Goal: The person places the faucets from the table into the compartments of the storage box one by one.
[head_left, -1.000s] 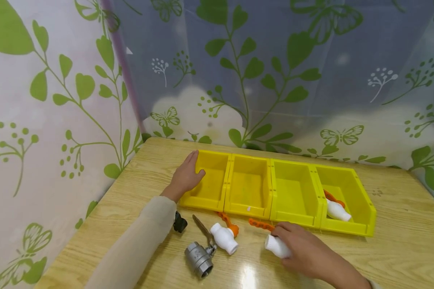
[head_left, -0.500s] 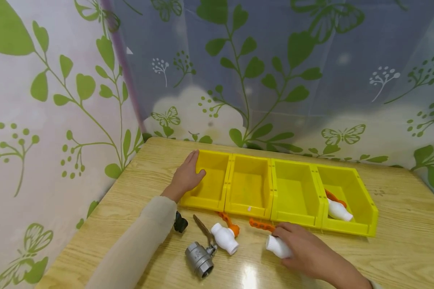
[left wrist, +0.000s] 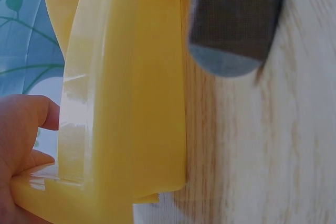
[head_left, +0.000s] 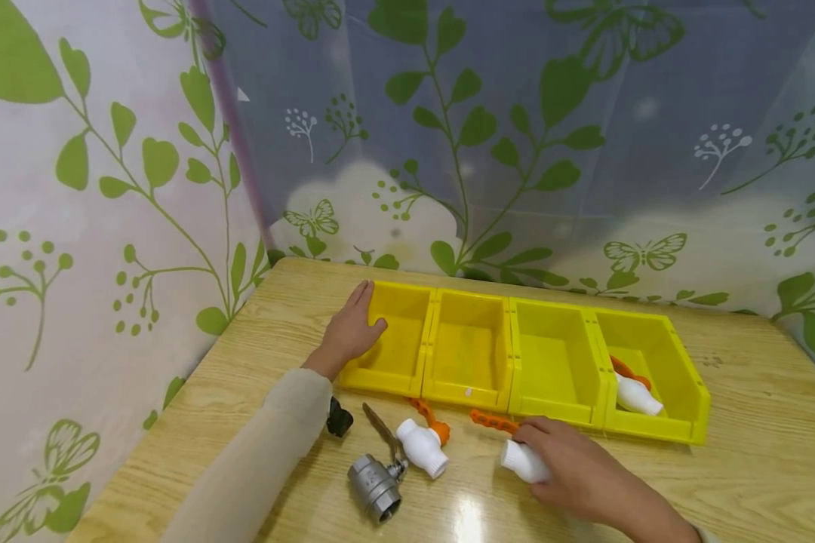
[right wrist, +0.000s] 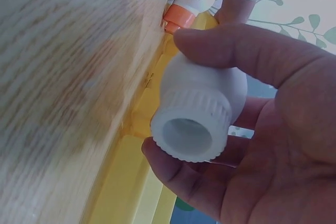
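My left hand (head_left: 349,328) grips the side wall of the leftmost yellow bin (head_left: 380,383), thumb on the inner side and fingers over the outer side. The left wrist view shows that bin (left wrist: 113,103) close up with the thumb bent at its edge. In front of the bins, my right hand (head_left: 577,471) holds a white plastic ball valve (head_left: 524,461) with an orange handle (head_left: 492,421). Thumb and fingers close around the white body (right wrist: 197,85) in the right wrist view, its ribbed open end facing the camera.
Left of the held valve lie a second white ball valve (head_left: 422,449) with an orange handle, a metal ball valve (head_left: 375,486) and a small black part (head_left: 339,418). Another white valve (head_left: 637,394) lies in the rightmost bin (head_left: 693,400). A patterned curtain (head_left: 516,151) hangs behind the table.
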`<state>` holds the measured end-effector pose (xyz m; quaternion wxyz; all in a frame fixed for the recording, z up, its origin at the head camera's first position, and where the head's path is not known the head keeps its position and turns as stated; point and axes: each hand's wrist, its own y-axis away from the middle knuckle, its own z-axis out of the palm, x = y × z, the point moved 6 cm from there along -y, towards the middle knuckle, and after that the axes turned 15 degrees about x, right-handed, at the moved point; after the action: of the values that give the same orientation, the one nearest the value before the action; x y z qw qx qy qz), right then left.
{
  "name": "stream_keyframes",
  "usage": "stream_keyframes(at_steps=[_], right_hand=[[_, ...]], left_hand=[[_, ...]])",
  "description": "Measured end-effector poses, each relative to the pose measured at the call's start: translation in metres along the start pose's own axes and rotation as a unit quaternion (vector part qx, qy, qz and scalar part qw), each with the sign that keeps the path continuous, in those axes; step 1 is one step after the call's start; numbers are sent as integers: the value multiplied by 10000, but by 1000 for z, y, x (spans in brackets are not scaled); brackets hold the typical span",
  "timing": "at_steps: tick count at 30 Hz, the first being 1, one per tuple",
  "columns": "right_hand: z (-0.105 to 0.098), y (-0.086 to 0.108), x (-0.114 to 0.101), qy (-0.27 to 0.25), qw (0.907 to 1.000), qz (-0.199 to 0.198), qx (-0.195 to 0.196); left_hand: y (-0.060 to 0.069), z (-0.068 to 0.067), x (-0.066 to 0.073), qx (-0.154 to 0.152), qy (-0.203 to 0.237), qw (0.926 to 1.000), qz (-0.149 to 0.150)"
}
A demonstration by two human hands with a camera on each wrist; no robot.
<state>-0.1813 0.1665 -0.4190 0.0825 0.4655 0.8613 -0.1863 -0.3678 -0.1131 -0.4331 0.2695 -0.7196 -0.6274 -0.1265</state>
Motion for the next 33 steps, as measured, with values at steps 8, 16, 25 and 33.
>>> stream_keyframes(at_steps=[8,16,25,33], right_hand=[[0,0,1,-13,10000,2,67],[0,0,2,24,9998,9,173],[0,0,3,32,9997,18,236],[1,0,4,-33,9999,0,154]], left_hand=[[0,0,0,11,57,10000,4],[-2,2,-2,21,93,10000,0],[-1,1,-2,45,147,9999,-30],[-1,1,-1,10,184,9998,-32]])
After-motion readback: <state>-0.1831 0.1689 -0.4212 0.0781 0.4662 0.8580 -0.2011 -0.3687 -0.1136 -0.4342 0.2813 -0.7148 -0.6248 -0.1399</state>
